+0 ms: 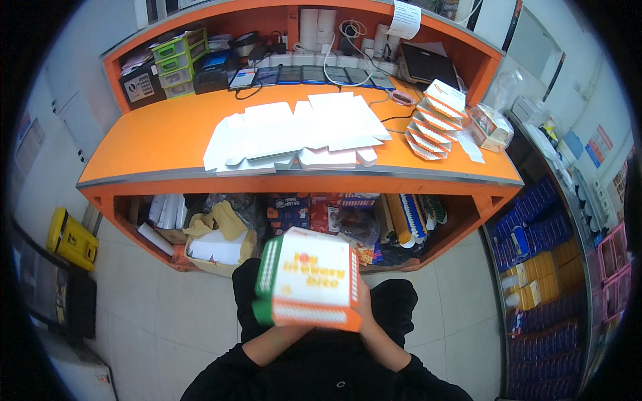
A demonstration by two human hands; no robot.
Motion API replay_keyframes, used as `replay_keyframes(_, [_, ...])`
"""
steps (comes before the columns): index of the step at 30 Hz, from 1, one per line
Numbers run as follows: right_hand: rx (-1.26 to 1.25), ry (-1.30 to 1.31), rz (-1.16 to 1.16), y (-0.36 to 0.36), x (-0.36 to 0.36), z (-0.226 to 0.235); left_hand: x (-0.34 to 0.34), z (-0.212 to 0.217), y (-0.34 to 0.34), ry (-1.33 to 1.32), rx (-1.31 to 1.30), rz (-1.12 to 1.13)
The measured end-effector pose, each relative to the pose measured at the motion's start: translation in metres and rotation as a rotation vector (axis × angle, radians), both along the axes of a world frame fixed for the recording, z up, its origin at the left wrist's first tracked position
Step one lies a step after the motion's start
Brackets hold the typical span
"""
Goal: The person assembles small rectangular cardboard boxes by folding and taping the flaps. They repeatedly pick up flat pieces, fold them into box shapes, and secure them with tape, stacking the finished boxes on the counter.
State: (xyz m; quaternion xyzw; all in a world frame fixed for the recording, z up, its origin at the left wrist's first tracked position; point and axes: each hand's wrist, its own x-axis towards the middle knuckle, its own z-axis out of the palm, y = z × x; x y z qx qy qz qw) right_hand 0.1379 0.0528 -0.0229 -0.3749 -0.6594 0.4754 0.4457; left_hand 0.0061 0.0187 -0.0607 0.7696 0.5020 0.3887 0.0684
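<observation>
A white cardboard food box with green and orange patterned edges is held up in front of my lap, slightly blurred. Along its right side my right hand grips it, fingers mostly behind the box. My left hand reaches under its lower edge; the box hides those fingers. On the orange counter ahead lie flat white cardboard blanks in overlapping piles. To their right, folded boxes with orange edges are nested in a leaning stack.
Phones and tablets line the counter's back, near a green-framed drawer unit and a black laptop. A plastic-wrapped pack sits at the right end. Below are an opened paper-wrapped bundle and packaging. Stocked shelves stand right.
</observation>
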Motion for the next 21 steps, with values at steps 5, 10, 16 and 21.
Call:
replay_keyframes(5, [-0.155, 0.058, -0.014, 0.017, 0.003, -0.011, -0.005, 0.001, 0.005, 0.022, 0.07, 0.043])
replay_keyframes(10, [0.171, -0.109, -0.189, 0.018, 0.009, -0.002, -0.009, 0.016, -0.011, -0.289, -0.18, 0.078])
replay_keyframes(16, [0.346, -0.339, -0.198, 0.008, 0.006, 0.018, -0.004, 0.021, -0.006, -1.065, -0.485, 0.115])
replay_keyframes(21, [0.18, -0.133, -0.1, 0.006, 0.005, 0.022, 0.0, 0.021, -0.008, -1.187, -0.441, 0.104])
